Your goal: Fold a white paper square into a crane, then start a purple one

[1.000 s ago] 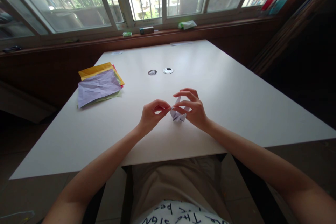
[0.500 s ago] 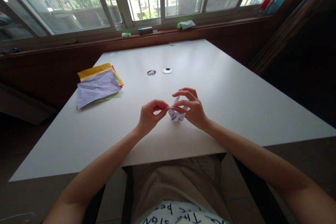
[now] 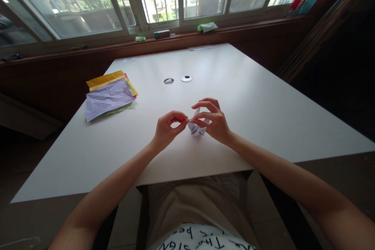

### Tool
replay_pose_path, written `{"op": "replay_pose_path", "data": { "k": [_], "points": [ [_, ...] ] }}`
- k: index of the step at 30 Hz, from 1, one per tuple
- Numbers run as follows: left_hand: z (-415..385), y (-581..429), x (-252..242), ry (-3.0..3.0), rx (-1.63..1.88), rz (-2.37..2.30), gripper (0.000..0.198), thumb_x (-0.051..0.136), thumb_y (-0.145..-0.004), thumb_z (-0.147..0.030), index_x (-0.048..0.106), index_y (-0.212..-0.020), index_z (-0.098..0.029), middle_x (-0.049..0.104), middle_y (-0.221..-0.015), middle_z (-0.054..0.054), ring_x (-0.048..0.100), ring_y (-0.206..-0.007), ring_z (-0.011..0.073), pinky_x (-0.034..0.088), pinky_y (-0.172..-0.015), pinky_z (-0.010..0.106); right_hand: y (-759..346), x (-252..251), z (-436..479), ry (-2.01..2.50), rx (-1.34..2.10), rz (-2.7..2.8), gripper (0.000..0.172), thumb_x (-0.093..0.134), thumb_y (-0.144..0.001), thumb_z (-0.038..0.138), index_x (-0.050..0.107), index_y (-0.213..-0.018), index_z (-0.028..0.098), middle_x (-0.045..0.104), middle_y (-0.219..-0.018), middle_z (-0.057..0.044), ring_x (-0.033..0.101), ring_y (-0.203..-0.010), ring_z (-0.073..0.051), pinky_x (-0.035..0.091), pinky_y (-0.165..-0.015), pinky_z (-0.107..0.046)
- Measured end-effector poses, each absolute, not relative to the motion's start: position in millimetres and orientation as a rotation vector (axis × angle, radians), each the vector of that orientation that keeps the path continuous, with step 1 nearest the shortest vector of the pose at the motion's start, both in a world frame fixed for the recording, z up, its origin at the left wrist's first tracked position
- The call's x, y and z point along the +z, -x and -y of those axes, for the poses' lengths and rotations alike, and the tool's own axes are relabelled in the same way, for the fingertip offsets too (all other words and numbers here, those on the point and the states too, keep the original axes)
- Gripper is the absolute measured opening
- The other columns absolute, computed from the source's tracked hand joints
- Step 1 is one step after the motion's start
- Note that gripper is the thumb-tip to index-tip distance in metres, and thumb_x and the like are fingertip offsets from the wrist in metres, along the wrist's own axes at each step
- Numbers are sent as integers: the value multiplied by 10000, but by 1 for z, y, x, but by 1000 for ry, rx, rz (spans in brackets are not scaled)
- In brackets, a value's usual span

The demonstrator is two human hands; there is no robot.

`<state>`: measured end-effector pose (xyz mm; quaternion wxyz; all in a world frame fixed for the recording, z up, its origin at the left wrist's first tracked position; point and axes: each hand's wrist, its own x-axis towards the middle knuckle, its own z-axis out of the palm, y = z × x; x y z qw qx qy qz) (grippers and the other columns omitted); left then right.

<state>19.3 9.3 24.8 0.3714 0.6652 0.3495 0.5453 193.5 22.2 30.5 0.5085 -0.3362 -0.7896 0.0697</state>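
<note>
A small folded origami paper figure [image 3: 198,129], pale lilac-white with pointed flaps, is held just above the near middle of the white table [image 3: 263,125]. My left hand [image 3: 170,127] pinches one tip of it between thumb and index finger. From the other side, my right hand [image 3: 215,121] grips the same tip, thumb and index finger together, its other fingers raised and curved over the paper. Part of the figure is hidden behind the right fingers.
On the left lies a stack of papers, a creased lilac sheet [image 3: 109,98] over a yellow sheet [image 3: 105,79], with green and red edges showing. Two round grommets [image 3: 169,81] [image 3: 186,79] sit in the tabletop. Small packets and a box [image 3: 161,34] line the window sill.
</note>
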Motion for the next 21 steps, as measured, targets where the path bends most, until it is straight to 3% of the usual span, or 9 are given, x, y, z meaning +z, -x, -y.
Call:
{"op": "replay_pose_path", "data": {
  "k": [9,21],
  "points": [
    [-14,-17,24,-1638,1289,-875,195,663,-698,-251,613,-866,-166,624,-827,32,588,-744,115,497,-663,237,-195,29,-24,785,143,1884,79,633,-742,233,661,-676,267,641,-939,-20,471,-1009,-218,464,-835,-426],
    [-13,-15,25,-1751,1285,-951,118,634,-727,-285,641,-739,-168,618,-761,35,566,-736,124,448,-612,229,-195,27,-23,798,112,1891,37,653,-719,240,663,-701,271,618,-1027,-19,460,-1056,-234,446,-875,-451]
  ]
}}
